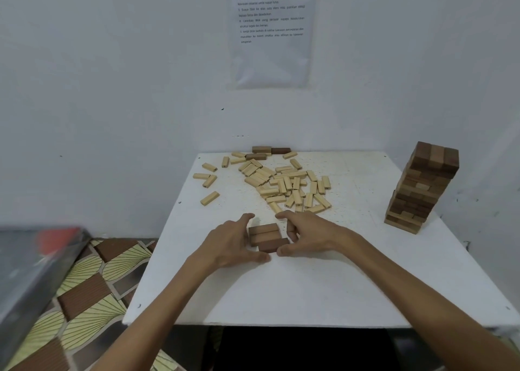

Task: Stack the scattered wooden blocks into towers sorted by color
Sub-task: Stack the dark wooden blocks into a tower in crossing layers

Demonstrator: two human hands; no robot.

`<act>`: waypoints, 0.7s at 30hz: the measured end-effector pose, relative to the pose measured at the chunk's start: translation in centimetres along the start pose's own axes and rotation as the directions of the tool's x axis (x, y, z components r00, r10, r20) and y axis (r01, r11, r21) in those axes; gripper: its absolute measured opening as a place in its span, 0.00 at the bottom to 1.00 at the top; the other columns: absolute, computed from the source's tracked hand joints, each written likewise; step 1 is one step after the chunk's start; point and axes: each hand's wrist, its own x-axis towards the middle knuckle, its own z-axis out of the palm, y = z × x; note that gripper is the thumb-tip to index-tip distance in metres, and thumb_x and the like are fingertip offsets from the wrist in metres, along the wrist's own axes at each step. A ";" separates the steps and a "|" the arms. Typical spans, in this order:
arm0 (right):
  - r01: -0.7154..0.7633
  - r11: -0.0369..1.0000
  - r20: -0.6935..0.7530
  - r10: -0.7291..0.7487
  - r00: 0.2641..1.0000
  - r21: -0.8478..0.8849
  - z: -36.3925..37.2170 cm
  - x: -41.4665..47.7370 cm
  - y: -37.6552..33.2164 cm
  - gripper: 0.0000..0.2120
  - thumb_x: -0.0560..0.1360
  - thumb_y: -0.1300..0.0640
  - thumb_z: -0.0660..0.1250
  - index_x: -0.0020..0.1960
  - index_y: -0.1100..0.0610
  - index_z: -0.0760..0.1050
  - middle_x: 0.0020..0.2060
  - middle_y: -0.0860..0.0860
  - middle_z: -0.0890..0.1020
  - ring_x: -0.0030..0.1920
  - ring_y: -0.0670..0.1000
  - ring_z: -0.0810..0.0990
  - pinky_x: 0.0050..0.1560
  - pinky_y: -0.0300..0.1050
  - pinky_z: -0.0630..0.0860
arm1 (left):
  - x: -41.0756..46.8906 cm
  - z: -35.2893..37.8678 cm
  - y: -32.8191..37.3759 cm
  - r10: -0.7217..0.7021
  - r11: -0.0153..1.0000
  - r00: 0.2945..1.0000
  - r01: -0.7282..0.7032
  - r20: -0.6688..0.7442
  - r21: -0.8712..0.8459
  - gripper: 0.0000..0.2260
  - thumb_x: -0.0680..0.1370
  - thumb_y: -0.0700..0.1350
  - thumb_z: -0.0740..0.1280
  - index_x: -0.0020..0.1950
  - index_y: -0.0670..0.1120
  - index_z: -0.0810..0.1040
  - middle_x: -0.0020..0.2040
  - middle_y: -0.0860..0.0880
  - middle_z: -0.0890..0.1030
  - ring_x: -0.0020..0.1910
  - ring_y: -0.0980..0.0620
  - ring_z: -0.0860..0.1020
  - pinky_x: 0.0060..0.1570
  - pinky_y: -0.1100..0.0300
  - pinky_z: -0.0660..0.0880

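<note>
I see three brown blocks [267,237] lying side by side as one flat layer just left of the table's [309,286] middle, long axes running left to right, the nearest one slid slightly rightward. The left hand [230,244] cups their left ends and the right hand [312,234] their right ends, forefingers curled behind and thumbs in front, so neither hand is nearer. I judge the next move is an inward squeeze along that axis, well apart from the brown tower [422,187] at the right edge.
</note>
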 end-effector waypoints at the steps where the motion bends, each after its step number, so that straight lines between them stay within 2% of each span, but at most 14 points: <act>1: 0.001 1.000 0.029 -0.001 1.000 -0.002 -0.2 0.3 -0.1 0.43 0.69 0.39 0.78 0.78 0.50 0.64 0.43 0.44 0.81 0.49 0.44 0.79 0.55 0.44 0.77 | 0.3 -0.1 0.1 0.001 1.000 1.000 -0.001 0.015 -0.010 0.44 0.68 0.68 0.76 0.78 0.54 0.63 0.50 0.55 0.77 0.50 0.52 0.76 0.47 0.57 0.72; 5: -0.023 0.999 0.072 0.026 0.997 -0.041 -0.5 1.2 -0.3 0.39 0.70 0.39 0.78 0.75 0.50 0.67 0.45 0.43 0.80 0.55 0.45 0.73 0.54 0.45 0.73 | 1.0 -0.6 0.2 0.007 0.998 0.999 -0.003 0.053 -0.062 0.35 0.69 0.62 0.79 0.71 0.52 0.73 0.49 0.55 0.79 0.46 0.57 0.76 0.44 0.62 0.72; 10: -0.028 0.999 0.071 0.030 0.997 -0.036 -0.6 1.7 -0.3 0.38 0.69 0.41 0.79 0.72 0.52 0.68 0.45 0.44 0.76 0.51 0.45 0.74 0.47 0.42 0.71 | 1.7 -1.4 0.3 0.035 0.998 0.993 -0.029 0.112 -0.060 0.33 0.70 0.59 0.80 0.71 0.50 0.74 0.52 0.51 0.80 0.45 0.58 0.77 0.44 0.62 0.73; 16: -0.035 0.997 0.073 0.040 0.997 -0.067 -0.7 2.1 -0.1 0.34 0.69 0.40 0.79 0.68 0.49 0.70 0.47 0.44 0.75 0.54 0.46 0.72 0.47 0.43 0.71 | 2.2 -1.9 0.8 0.037 0.999 0.985 -0.032 0.169 -0.035 0.32 0.71 0.57 0.80 0.71 0.50 0.73 0.54 0.50 0.80 0.48 0.53 0.78 0.51 0.57 0.77; 21: -0.054 0.995 0.076 0.060 0.995 -0.080 -0.6 2.4 0.0 0.34 0.67 0.38 0.79 0.66 0.47 0.71 0.48 0.45 0.76 0.56 0.47 0.71 0.49 0.45 0.71 | 2.4 -2.0 0.7 0.046 0.999 0.983 -0.042 0.178 -0.023 0.33 0.71 0.57 0.80 0.72 0.51 0.73 0.54 0.51 0.79 0.48 0.53 0.76 0.47 0.59 0.73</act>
